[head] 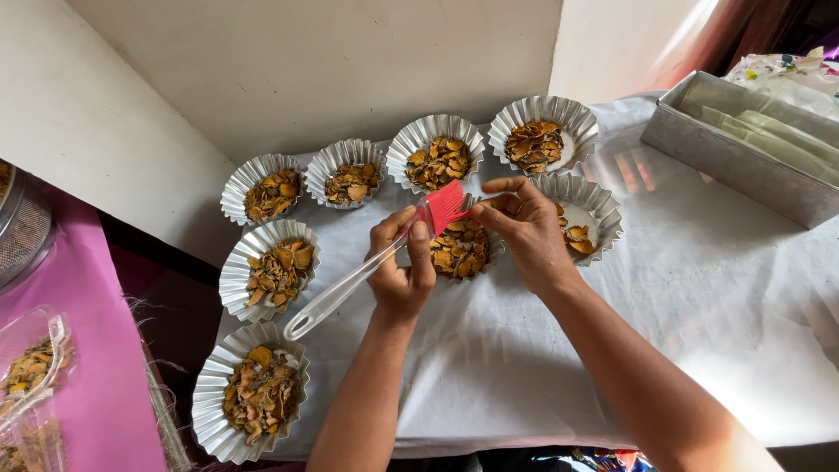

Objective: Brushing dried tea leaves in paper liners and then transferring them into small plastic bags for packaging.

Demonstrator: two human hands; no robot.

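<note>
My left hand (400, 267) grips a pastry brush (345, 288) with a clear handle and red silicone bristles. My right hand (524, 223) pinches the red bristle tips, just above a fluted foil cup (463, 249) filled with dried orange-brown chips. Several more such foil cups (271, 271) holding the same chips stand in an arc on the white cloth (699, 288). A cup (590, 214) behind my right hand is only partly filled.
A grey rectangular metal tray (743, 149) lies at the back right. On the pink surface (87, 350) at the left are a clear plastic bag of chips (31, 367) and a metal sieve (22, 227). White walls meet behind the cups.
</note>
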